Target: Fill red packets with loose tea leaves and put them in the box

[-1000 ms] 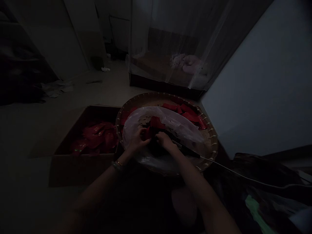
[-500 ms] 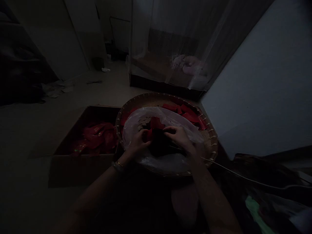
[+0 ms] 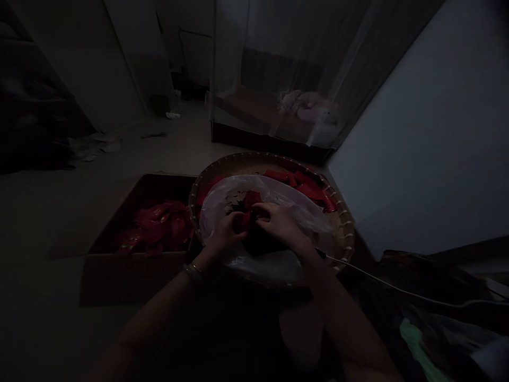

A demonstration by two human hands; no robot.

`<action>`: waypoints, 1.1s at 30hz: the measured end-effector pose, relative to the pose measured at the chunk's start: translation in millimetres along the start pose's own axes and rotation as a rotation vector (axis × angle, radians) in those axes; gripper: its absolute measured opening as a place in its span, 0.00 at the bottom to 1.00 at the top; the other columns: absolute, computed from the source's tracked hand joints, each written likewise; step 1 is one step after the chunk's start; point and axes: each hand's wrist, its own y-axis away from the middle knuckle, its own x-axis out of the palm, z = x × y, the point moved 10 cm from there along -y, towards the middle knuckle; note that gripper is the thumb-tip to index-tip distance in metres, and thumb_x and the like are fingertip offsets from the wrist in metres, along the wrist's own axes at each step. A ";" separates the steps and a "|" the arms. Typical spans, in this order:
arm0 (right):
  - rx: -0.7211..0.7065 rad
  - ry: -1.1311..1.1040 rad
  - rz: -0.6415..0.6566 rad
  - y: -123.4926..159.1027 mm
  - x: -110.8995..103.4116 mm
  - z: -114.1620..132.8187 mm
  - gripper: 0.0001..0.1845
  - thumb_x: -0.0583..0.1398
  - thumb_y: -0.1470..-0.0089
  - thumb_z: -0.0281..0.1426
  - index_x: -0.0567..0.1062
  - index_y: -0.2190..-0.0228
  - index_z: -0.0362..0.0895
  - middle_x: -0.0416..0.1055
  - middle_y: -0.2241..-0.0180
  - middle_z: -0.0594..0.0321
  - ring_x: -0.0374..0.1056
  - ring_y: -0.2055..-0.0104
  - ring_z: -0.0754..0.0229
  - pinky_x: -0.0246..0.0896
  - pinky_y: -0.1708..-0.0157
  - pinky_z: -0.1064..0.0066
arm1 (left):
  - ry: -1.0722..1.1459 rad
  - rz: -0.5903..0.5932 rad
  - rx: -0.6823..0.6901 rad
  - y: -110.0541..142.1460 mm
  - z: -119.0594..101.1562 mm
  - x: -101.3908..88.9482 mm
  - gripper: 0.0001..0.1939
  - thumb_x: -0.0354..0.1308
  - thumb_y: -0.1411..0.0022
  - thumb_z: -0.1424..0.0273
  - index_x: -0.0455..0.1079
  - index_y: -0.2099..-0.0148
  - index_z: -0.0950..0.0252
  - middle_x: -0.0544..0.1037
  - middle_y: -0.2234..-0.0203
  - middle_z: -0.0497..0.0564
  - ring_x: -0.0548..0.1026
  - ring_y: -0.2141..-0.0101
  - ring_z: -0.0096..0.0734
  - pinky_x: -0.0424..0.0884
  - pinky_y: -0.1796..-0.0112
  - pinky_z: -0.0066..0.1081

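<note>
A bracelet encircles the left wrist. The left hand has its grip narrowed to a pinch, thumb and fingers closed on a red packet at the middle of the round woven tray. The packet's visible part slants away and to the right, toward the right hand; its full long axis cannot be determined in the dim light. The right fingertips are curled close together beside the packet; whether they grasp it cannot be determined. A second red piece lies just beyond. Translucent plastic sheeting lines the tray. Left of the tray, a cardboard box contains red packets. Further red packets lie along the tray's far right side. Beyond stands a netted bed.
</note>
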 end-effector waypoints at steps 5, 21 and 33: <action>-0.023 -0.040 -0.112 1.5 -11.1 0.5 0.21 0.57 0.54 0.19 0.75 0.58 0.44 0.73 0.58 0.59 0.70 0.59 0.62 0.66 0.56 0.68 | 0.007 -0.005 0.001 0.0 1.3 1.0 0.25 0.64 0.52 0.70 0.65 0.51 0.65 0.75 0.60 0.54 0.75 0.61 0.36 0.72 0.60 0.35; 0.105 0.439 0.420 14.7 78.7 -75.9 0.23 0.60 0.54 0.22 0.74 0.53 0.41 0.72 0.54 0.51 0.69 0.53 0.53 0.60 0.54 0.70 | -0.040 -0.108 -0.015 0.4 7.7 -11.2 0.23 0.63 0.50 0.69 0.65 0.50 0.65 0.75 0.59 0.54 0.75 0.60 0.36 0.72 0.59 0.36; 0.153 0.358 0.297 5.3 67.0 -88.3 0.15 0.56 0.50 0.21 0.79 0.63 0.42 0.78 0.62 0.57 0.73 0.60 0.59 0.61 0.62 0.75 | -0.040 -0.086 -0.023 0.6 5.7 -10.6 0.23 0.62 0.50 0.69 0.66 0.51 0.66 0.75 0.60 0.54 0.74 0.60 0.35 0.71 0.59 0.34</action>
